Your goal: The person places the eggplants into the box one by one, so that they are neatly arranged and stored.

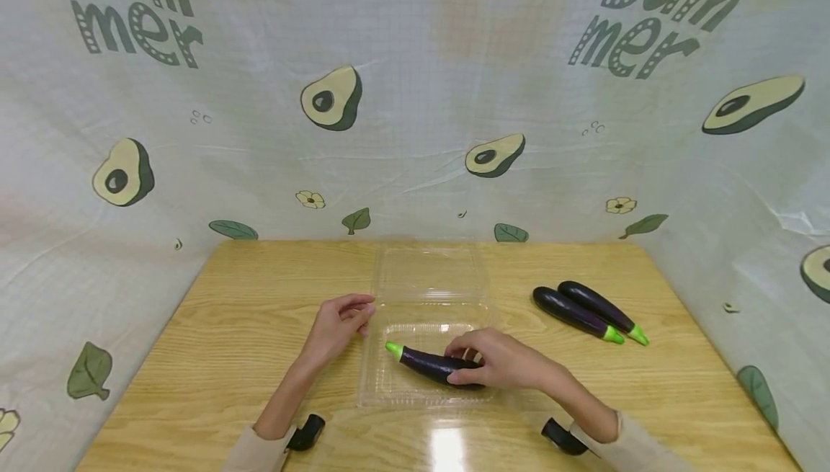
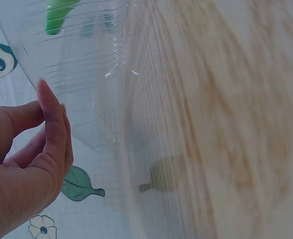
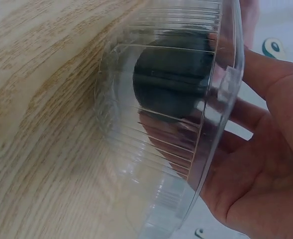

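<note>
A clear plastic clamshell container (image 1: 428, 396) lies on the table with its lid (image 1: 431, 270) folded back. One dark purple eggplant (image 1: 421, 362) with a green stem end rests at a slant in the base, stem to the left. My right hand (image 1: 496, 360) grips its thick end, thumb on the near side and fingers on the far side. Through the container's wall, the right wrist view shows the eggplant's rounded end (image 3: 173, 74). At the left rim near the hinge, my left hand (image 1: 338, 328) pinches the container's edge, its fingertips overlapping the rim in the left wrist view.
Two more eggplants (image 1: 577, 313) lie side by side on the wooden table (image 1: 272, 313), right of the container. A pale cloth (image 1: 415, 97) printed with avocados and leaves hangs behind and along both sides.
</note>
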Motion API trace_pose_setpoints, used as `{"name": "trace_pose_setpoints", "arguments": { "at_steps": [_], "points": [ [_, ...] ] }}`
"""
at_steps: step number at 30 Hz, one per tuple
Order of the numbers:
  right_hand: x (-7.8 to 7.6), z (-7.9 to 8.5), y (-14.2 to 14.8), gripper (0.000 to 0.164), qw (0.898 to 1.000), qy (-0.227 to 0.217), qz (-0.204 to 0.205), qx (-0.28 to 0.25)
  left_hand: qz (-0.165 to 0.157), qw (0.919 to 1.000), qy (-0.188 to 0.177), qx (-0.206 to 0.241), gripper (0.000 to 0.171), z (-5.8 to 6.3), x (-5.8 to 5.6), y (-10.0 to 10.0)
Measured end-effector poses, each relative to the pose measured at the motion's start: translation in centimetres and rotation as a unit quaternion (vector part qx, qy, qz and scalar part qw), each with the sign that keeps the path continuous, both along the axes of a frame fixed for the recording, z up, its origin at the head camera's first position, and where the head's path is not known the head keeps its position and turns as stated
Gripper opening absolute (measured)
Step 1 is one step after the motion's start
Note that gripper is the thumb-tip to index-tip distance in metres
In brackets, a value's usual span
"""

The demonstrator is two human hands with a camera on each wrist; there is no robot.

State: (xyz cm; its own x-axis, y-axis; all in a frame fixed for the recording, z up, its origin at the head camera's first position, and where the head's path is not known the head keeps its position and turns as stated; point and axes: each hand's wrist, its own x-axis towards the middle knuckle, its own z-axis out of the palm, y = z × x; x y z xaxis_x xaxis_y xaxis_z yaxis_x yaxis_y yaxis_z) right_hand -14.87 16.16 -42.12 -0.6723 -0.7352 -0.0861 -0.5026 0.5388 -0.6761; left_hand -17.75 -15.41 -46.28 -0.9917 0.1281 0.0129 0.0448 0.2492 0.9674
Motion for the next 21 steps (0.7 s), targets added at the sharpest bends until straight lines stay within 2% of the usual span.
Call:
{"name": "trace_pose_setpoints", "arguments": {
  "at_steps": [13,21],
  "points": [
    [0.06,-0.48,-0.11,0.037,0.999,0.002,0.04,0.027,0.005,1.0,0.001,-0.008,0.027,-0.01,0.11,0.1],
    [-0.02,-0.2,-0.21,0.037,0.996,-0.011,0.086,0.032,0.009,0.9999,0.005,-0.003,0.027,0.17,0.17,0.15]
  ]
}}
